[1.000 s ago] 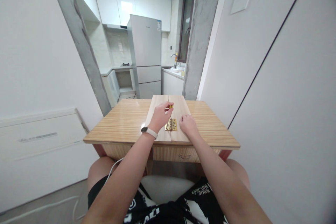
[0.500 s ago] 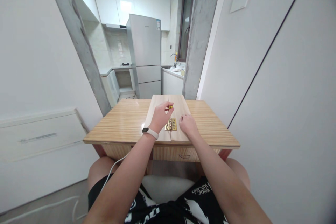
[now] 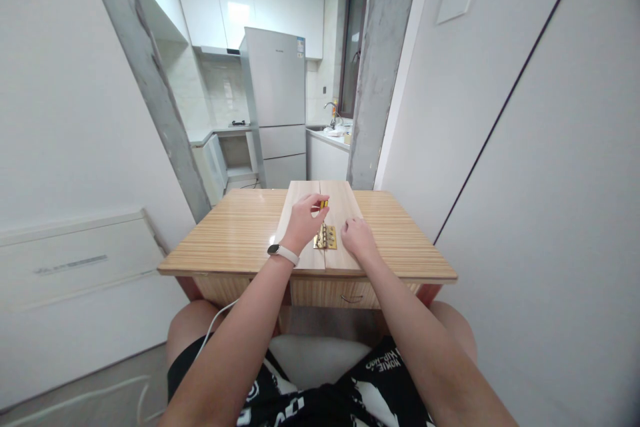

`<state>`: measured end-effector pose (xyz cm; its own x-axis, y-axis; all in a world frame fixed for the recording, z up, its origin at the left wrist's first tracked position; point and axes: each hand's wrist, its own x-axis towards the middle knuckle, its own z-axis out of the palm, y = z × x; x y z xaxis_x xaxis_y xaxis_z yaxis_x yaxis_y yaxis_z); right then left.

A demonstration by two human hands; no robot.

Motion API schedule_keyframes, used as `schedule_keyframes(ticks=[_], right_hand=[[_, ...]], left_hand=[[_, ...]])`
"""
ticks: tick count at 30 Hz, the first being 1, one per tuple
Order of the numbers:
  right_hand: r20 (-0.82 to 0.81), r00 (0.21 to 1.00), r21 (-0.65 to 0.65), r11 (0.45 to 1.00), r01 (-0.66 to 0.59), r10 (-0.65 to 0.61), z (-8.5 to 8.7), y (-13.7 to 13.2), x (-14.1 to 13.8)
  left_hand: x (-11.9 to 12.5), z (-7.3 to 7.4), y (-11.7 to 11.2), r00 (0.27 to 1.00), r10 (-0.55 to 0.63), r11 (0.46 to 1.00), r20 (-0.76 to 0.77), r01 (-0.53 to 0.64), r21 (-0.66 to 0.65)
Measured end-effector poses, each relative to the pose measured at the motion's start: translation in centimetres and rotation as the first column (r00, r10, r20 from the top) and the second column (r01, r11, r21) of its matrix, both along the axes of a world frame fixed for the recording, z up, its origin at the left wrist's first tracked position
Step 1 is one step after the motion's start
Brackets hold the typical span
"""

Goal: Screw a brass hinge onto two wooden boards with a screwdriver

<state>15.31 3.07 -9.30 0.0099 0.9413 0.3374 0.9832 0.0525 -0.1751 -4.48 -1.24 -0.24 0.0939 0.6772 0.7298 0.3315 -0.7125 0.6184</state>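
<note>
Two pale wooden boards lie side by side on a striped wooden table, their seam running away from me. A brass hinge lies flat across that seam near the front. My left hand, with a white band on its wrist, is curled and pinches a small yellow-handled tool just above the hinge. My right hand rests on the right board beside the hinge, fingers curled down; what they press on is hidden.
The table stands between white walls, with a drawer under its front edge. Behind it a doorway opens to a kitchen with a grey fridge and a counter with a sink. My knees are under the table.
</note>
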Motion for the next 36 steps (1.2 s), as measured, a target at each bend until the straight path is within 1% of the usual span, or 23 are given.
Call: schedule_keyframes(ticks=[5,7,9,12,14,16,18,20,22,24,28,30,33,36], right_hand=[[0.011,1.0,0.01,1.0,-0.009,0.009,0.01,0.06,0.02],[0.012,1.0,0.019,1.0,-0.011,0.01,-0.02,0.02,0.02],[0.011,1.0,0.018,1.0,-0.008,0.007,-0.03,-0.02,0.04],[0.009,1.0,0.012,1.0,-0.007,0.007,-0.03,-0.04,0.1],[0.012,1.0,0.017,1.0,-0.013,0.013,-0.03,-0.02,0.15],[0.016,1.0,0.021,1.0,-0.016,0.015,-0.03,-0.01,0.16],[0.018,1.0,0.021,1.0,-0.015,0.015,-0.04,-0.01,0.15],[0.018,1.0,0.019,1.0,-0.016,0.015,-0.07,-0.02,0.14],[0.018,1.0,0.021,1.0,-0.018,0.018,-0.13,-0.02,0.15],[0.018,1.0,0.021,1.0,-0.021,0.021,-0.2,-0.01,0.17],[0.018,1.0,0.024,1.0,-0.016,0.015,-0.24,0.02,0.18],[0.017,1.0,0.022,1.0,-0.011,0.011,-0.2,0.03,0.16],[0.008,1.0,0.014,1.0,-0.01,0.01,-0.14,0.06,0.13],[-0.001,1.0,0.004,1.0,-0.008,0.008,-0.16,0.11,0.12]], left_hand=[[0.01,0.24,-0.07,0.996,0.093,0.995,0.005,-0.093,0.021],[0.02,0.23,0.01,0.994,0.11,0.994,0.007,-0.11,0.015],[-0.04,0.1,0.12,0.997,0.082,0.997,0.011,-0.082,-0.006],[-0.21,-0.14,0.23,1.0,-0.001,0.999,0.025,0.002,-0.051],[-0.3,-0.22,0.18,0.999,-0.024,0.998,0.025,0.025,-0.049],[-0.33,-0.21,0.07,1.0,-0.007,1.0,0.017,0.007,-0.02],[-0.31,-0.14,-0.03,0.999,0.037,0.999,0.024,-0.037,0.01],[-0.29,-0.09,-0.04,0.996,0.082,0.996,0.04,-0.082,0.019],[-0.33,-0.09,0.06,0.994,0.103,0.995,0.047,-0.104,0.012],[-0.44,-0.15,0.21,0.996,0.081,0.997,0.037,-0.081,-0.002],[-0.65,-0.27,0.38,1.0,-0.008,0.999,0.028,0.009,-0.034],[-0.64,-0.27,0.32,1.0,-0.021,0.999,0.015,0.021,-0.032],[-0.48,-0.19,0.1,1.0,0.004,1.0,-0.005,-0.004,0.012],[-0.31,-0.09,-0.05,0.997,0.071,0.996,0.028,-0.072,0.047]])
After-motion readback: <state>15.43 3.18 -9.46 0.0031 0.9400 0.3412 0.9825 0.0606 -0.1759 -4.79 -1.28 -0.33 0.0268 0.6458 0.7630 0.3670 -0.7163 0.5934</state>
